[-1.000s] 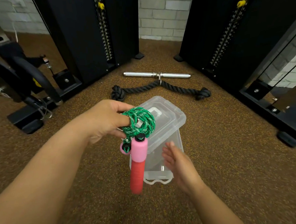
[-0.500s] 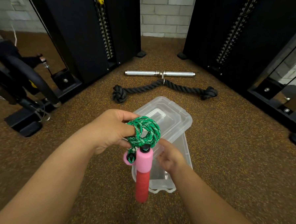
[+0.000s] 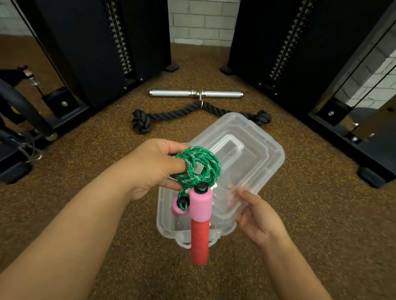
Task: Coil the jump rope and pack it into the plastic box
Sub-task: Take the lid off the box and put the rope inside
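Two handles hang from the coiled jump rope (image 3: 197, 167), whose green braided cord is wound into a tight round bundle; the nearer handle (image 3: 200, 223) is pink at the top and red below, capped in black, and hangs straight down, while the second handle (image 3: 178, 206) shows only its pink end just behind it. We hold the coil in our left hand (image 3: 153, 168), thumb and fingers curled round the loops, up in the air above the near end of the plastic box (image 3: 166, 219). That clear box sits on the speckled brown floor (image 3: 304, 212), and its clear lid (image 3: 245, 152) is tilted up over the far end. Our right hand (image 3: 256, 218) pinches the lid's near edge, fingers bent under it and thumb on top. Beyond the box lie a black rope attachment (image 3: 171, 114) and a metal bar (image 3: 195, 94), between two black machine towers (image 3: 95, 41).
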`<state>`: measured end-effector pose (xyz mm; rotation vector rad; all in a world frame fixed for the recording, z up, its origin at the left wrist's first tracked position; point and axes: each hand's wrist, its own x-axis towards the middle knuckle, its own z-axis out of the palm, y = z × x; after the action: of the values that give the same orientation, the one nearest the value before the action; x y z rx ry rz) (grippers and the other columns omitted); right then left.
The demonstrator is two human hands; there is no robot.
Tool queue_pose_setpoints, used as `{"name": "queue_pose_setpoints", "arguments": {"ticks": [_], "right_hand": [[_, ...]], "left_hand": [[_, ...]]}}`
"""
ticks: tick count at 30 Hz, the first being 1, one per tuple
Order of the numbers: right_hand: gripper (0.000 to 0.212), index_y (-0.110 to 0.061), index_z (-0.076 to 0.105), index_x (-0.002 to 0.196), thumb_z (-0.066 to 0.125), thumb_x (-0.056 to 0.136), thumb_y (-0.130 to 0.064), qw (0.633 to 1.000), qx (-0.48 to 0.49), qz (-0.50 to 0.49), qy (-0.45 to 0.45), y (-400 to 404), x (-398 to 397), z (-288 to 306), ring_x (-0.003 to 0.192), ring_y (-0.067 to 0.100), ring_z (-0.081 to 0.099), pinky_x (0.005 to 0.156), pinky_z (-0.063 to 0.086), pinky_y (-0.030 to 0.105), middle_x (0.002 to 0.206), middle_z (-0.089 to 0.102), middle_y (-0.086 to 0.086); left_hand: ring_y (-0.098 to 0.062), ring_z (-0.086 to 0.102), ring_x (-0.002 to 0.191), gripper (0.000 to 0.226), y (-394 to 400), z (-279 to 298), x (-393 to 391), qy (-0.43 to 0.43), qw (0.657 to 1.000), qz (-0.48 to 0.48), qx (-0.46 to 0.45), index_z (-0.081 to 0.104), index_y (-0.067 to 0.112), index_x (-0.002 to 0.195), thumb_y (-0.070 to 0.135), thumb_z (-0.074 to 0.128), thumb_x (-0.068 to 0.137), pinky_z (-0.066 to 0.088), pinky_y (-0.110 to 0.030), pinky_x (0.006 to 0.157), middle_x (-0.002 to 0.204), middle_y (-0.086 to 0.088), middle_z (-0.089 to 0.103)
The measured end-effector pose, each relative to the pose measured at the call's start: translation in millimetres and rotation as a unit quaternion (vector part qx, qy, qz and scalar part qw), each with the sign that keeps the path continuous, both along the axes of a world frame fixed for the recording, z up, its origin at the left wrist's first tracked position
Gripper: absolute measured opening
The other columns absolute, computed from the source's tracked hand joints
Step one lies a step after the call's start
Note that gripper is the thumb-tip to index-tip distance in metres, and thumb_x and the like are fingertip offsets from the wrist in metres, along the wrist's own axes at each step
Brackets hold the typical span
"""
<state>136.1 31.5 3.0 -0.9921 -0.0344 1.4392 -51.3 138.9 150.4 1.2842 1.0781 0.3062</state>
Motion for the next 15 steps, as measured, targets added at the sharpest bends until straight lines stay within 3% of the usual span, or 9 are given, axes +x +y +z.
{"name": "queue_pose_setpoints", "arguments": {"ticks": [5,8,11,15], "right_hand": [[0.048,0.003,0.050,0.128,0.056,0.083,-0.011,0.997,-0.006,-0.079,-0.025,-68.0,55.9,7.5,0.087,0.023,0.070,0.082,0.057,0.039,0.104,0.068,0.013],[0.034,-0.002,0.057,0.119,0.054,0.086,-0.008,0.992,-0.041,-0.113,-0.021,-107.3,79.1,4.1,0.083,0.022,0.073,0.075,0.059,0.040,0.101,0.071,0.012],[0.043,-0.002,0.060,0.116,0.064,0.074,-0.010,0.988,-0.097,-0.122,-0.008,-137.6,91.3,-9.1,0.083,0.024,0.073,0.066,0.061,0.041,0.102,0.072,0.013],[0.030,0.003,0.058,0.116,0.053,0.088,-0.005,0.979,-0.156,-0.134,0.011,-163.9,95.0,-32.4,0.072,0.025,0.073,0.069,0.059,0.043,0.086,0.075,0.014]], "left_hand": [[-0.013,0.072,0.071,0.030,-13.8,6.5,21.7,-0.046,0.998,-0.033,-0.031,0.069,0.015,0.103,-0.006,0.057,0.085,0.058,-0.024,0.053,0.097,-0.005,0.075],[-0.014,0.072,0.069,0.028,-25.4,2.3,34.1,-0.035,0.996,-0.074,-0.042,0.069,0.013,0.103,-0.005,0.058,0.085,0.055,-0.022,0.049,0.092,-0.008,0.076],[-0.019,0.072,0.082,0.030,-35.8,-6.2,44.3,-0.006,0.993,-0.113,-0.035,0.069,0.011,0.109,-0.004,0.059,0.085,0.057,-0.024,0.055,0.100,-0.011,0.075],[-0.020,0.072,0.084,0.030,-47.0,-14.2,55.0,0.010,0.989,-0.144,-0.043,0.069,0.010,0.109,-0.003,0.062,0.083,0.059,-0.026,0.060,0.097,-0.011,0.076]]}}
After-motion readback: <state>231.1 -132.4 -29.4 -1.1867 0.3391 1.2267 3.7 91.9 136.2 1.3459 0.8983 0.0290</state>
